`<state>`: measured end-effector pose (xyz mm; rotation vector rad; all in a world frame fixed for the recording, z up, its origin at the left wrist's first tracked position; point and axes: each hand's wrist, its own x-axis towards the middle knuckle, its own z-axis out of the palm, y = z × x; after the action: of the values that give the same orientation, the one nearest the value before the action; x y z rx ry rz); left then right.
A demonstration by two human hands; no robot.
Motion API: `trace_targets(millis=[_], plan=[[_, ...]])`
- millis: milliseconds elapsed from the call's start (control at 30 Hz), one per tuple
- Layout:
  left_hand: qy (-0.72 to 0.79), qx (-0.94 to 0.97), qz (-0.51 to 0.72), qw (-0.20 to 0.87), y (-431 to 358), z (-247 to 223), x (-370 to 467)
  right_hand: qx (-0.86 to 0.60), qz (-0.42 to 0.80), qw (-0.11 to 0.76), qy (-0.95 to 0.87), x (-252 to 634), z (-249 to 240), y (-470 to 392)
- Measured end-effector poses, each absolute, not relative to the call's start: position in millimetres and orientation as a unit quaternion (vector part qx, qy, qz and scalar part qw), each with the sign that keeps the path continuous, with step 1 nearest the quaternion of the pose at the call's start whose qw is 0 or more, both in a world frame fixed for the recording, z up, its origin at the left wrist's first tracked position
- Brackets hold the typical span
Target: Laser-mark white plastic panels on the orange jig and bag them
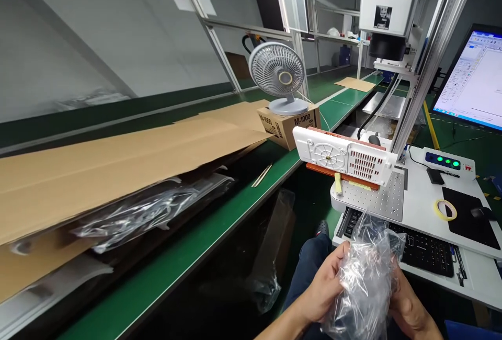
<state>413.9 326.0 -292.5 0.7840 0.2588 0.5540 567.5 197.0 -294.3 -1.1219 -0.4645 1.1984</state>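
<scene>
A crumpled clear plastic bag [364, 282] is held between my two hands, low in the view and over my lap. My left hand [327, 285] grips its left side with thumb and fingers closed. On the other side my right hand [406, 298] is closed on the bag, its fingers partly hidden behind the plastic. Whether anything lies inside the bag I cannot tell. Just beyond it, a white plastic panel [341, 157] with a round vent and slots stands on an orange holder [321, 171] above a perforated metal plate [386, 201].
A black keyboard [427, 251] lies on a tray below the white machine table [419, 188], with yellow tape [445, 209] and a mouse [483, 213] nearby. On the left, cardboard [117, 157] covers bagged items on the green bench [219, 230]. A fan [278, 76] stands on a box [306, 123].
</scene>
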Motion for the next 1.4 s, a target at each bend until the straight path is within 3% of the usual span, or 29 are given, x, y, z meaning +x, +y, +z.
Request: trace_targets(millis=[100,233,433,600,1000,1233,1400], plan=[[0.130,0.435,0.282,0.845,333,-297,410,-0.481,0.534,0.676,-0.164,567,-294,197],[0.177,0.480,0.334,0.792,351,-315,401,-0.550,0.446,0.701,-0.085,574,-298,195],[0.183,0.485,0.318,0.794,358,-324,385,-0.555,0.405,0.720,-0.100,578,-288,193],[0.094,0.501,0.244,0.825,330,-316,404,-0.555,0.429,0.681,-0.210,565,-293,209],[0.270,0.473,0.374,0.751,359,-323,401,-0.645,0.383,0.612,-0.251,590,-305,207],[0.142,0.556,0.259,0.777,337,-320,417,-0.562,0.480,0.653,-0.166,567,-301,225],[0.122,0.638,0.205,0.732,345,-316,419,-0.589,0.417,0.676,-0.148,573,-313,237]])
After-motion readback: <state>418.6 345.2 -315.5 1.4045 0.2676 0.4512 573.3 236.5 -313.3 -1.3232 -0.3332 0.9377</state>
